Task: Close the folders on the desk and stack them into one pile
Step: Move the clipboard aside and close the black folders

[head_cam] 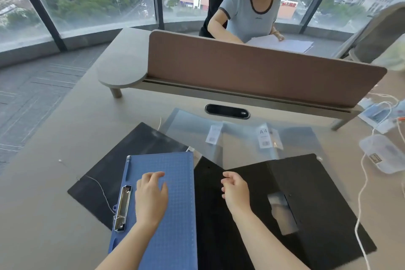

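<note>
A blue clip folder (pixel 175 215) lies open on the desk in front of me, its metal clip (pixel 122 207) on the left edge. My left hand (pixel 151 195) rests flat on it, fingers apart, holding nothing. To its right an open black folder (pixel 306 204) spreads across the desk; my right hand (pixel 235 188) hovers above its left half, fingers loosely curled and empty. Another black folder (pixel 131 153) lies partly under the blue one at the left. Behind them lies an open clear plastic folder (pixel 241 138) with an A4 label.
A brown divider screen (pixel 252 72) stands across the desk, with a small grey shelf (pixel 122 74) at its left end. A person sits behind it with papers. White cables (pixel 361 193) and plastic packets (pixel 383 153) lie at the right. A black cable port (pixel 226 111) is set into the desk.
</note>
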Action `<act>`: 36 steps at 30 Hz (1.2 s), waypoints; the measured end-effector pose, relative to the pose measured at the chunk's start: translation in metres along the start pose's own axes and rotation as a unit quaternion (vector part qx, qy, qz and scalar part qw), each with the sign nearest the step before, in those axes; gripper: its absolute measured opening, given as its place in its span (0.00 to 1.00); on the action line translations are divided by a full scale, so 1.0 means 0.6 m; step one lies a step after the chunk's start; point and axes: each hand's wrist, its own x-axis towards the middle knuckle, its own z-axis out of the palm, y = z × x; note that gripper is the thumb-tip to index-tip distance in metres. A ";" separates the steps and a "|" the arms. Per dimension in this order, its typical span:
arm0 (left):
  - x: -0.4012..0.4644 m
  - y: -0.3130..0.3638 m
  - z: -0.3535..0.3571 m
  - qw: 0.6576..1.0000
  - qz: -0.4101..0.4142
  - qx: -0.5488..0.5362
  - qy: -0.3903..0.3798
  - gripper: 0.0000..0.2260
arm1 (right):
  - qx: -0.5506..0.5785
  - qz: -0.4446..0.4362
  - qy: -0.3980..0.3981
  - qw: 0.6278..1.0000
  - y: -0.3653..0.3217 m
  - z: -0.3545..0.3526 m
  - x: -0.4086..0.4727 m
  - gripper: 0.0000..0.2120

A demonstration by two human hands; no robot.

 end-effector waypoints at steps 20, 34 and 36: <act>-0.153 0.256 0.267 0.968 0.069 0.133 -0.200 0.29 | -0.303 -0.158 -0.104 0.934 0.066 -0.326 0.155 0.24; -0.187 0.281 0.341 0.963 0.035 0.213 -0.162 0.36 | -0.440 -0.235 -0.231 0.835 0.046 -0.330 0.245 0.28; -0.191 0.278 0.341 0.963 0.036 0.213 -0.163 0.36 | -0.439 -0.227 -0.234 0.837 0.048 -0.326 0.250 0.28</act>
